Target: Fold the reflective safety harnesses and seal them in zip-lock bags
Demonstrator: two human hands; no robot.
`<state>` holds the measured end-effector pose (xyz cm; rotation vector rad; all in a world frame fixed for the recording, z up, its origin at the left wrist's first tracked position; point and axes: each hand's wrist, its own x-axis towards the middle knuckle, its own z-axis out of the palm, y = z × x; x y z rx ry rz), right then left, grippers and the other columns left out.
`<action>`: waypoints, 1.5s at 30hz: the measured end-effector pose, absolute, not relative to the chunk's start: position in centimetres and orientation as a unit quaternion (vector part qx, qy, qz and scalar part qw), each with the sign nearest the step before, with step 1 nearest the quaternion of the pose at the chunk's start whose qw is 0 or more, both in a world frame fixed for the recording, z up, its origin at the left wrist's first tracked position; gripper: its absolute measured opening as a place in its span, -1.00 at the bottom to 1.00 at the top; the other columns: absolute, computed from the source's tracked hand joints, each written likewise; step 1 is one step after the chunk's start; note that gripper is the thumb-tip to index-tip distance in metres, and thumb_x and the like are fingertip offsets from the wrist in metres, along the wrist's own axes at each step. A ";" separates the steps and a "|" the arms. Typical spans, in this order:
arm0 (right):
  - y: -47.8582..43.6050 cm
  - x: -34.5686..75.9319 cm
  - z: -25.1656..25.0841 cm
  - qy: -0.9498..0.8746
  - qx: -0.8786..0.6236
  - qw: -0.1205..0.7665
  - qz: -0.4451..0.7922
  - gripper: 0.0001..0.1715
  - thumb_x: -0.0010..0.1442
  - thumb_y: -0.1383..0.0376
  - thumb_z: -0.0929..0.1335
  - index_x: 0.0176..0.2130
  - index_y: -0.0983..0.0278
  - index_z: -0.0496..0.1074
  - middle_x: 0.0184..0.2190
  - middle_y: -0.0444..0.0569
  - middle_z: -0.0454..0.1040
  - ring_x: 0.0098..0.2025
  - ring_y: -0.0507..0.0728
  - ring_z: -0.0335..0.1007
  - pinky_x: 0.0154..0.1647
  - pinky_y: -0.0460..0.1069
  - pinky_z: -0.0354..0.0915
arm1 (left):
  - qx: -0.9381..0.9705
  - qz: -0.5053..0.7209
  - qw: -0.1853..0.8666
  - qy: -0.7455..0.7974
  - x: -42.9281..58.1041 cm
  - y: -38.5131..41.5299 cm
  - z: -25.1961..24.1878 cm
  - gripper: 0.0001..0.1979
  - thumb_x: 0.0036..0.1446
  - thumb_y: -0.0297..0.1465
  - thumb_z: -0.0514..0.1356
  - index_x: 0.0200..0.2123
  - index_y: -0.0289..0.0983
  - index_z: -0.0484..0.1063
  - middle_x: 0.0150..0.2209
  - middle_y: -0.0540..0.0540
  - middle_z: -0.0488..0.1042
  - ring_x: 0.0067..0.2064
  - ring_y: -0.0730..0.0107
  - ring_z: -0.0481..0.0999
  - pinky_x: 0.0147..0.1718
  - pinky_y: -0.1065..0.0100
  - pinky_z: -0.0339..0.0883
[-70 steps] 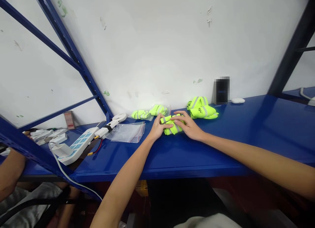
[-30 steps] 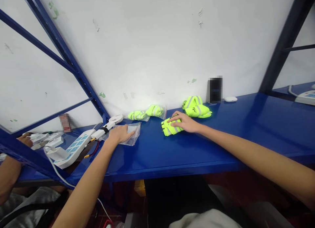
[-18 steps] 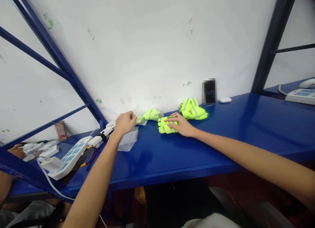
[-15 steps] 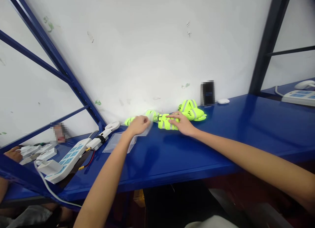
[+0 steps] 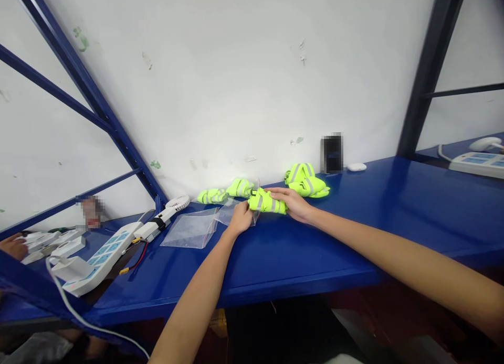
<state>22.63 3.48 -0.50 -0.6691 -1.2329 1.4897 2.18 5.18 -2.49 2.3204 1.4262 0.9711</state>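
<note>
A rolled neon-yellow bundle with grey reflective stripes (image 5: pixel 268 202) is at the middle of the blue table. My right hand (image 5: pixel 293 204) grips its right end, thumb and fingers around it. At its left end, my left hand (image 5: pixel 241 217) is closed on a clear plastic bag (image 5: pixel 227 213), whose opening lies by the bundle. More clear bags (image 5: pixel 191 228) lie flat to the left. Behind my left hand are two yellow bundles, one (image 5: pixel 240 188) beside another (image 5: pixel 211 196). Further yellow bundles (image 5: pixel 309 186) lie behind my right hand, against the wall.
A white handheld fan (image 5: pixel 178 201), a battery with red and black leads (image 5: pixel 151 228) and a white power strip (image 5: pixel 103 259) are at left. A blurred dark object (image 5: pixel 332 154) and a white case (image 5: pixel 356 167) stand near the wall. Another person's hand (image 5: pixel 13 247) shows far left.
My left hand has moved right and toward me, bringing the clear bag to the bundle's left end. The bundle is slightly tilted now, with my right hand still on it.
</note>
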 end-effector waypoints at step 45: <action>3.7 23.1 -1.7 -0.661 -0.408 0.542 0.320 -0.58 0.09 0.10 0.43 -0.07 0.22 0.52 -0.02 0.03 0.52 0.05 0.28 0.39 0.15 0.16 0.21 | 0.876 0.232 -0.134 0.401 3.0 2.7 -1.2 -0.28 0.19 -0.03 0.12 0.34 -0.09 0.02 0.30 -0.23 0.16 0.34 0.06 0.08 0.29 -0.09 -0.22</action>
